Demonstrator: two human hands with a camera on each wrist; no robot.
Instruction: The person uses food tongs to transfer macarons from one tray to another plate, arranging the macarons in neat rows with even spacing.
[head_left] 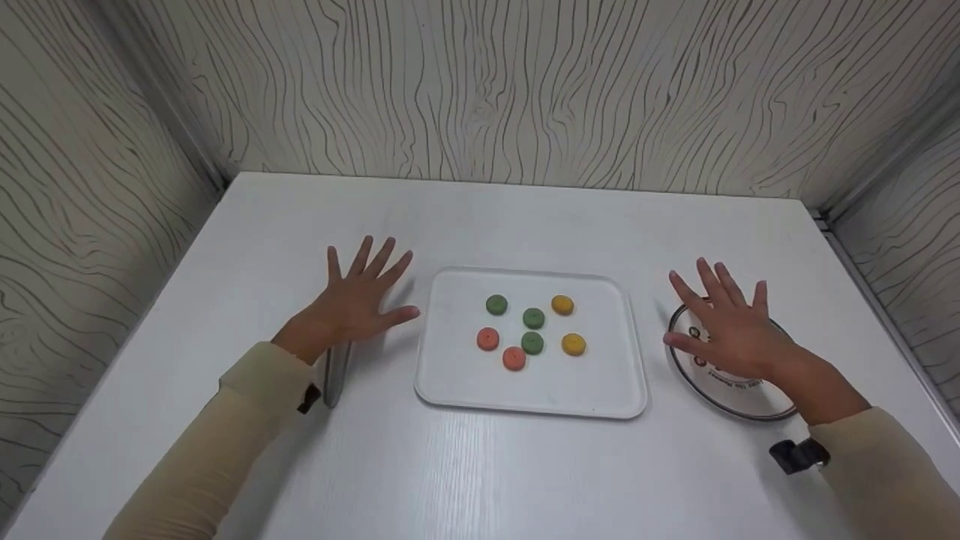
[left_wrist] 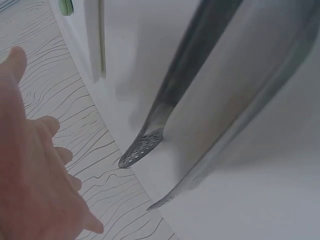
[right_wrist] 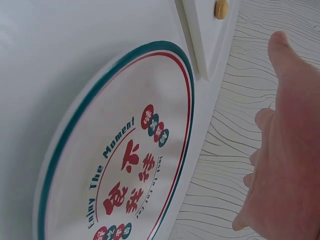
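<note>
My left hand (head_left: 351,304) is spread above a pair of metal tongs (head_left: 337,375), fingers straight and holding nothing. The left wrist view shows the tongs (left_wrist: 172,85) with their two arms apart and perforated tips. On the right, my other hand (head_left: 739,330) hovers with fingers fanned out over a round plate (head_left: 739,401). That plate (right_wrist: 120,80) has a teal and red rim, with red characters and English lettering in its middle. Between the hands lies a white rectangular tray (head_left: 465,386) bearing small round pieces: three green (head_left: 533,318), two orange-red (head_left: 514,358) and two yellow (head_left: 574,344).
All of it stands on a white table (head_left: 480,480). Wood-grain patterned panels (head_left: 480,90) rise behind the table and along both sides. A black strap piece (head_left: 801,454) sits at the right wrist.
</note>
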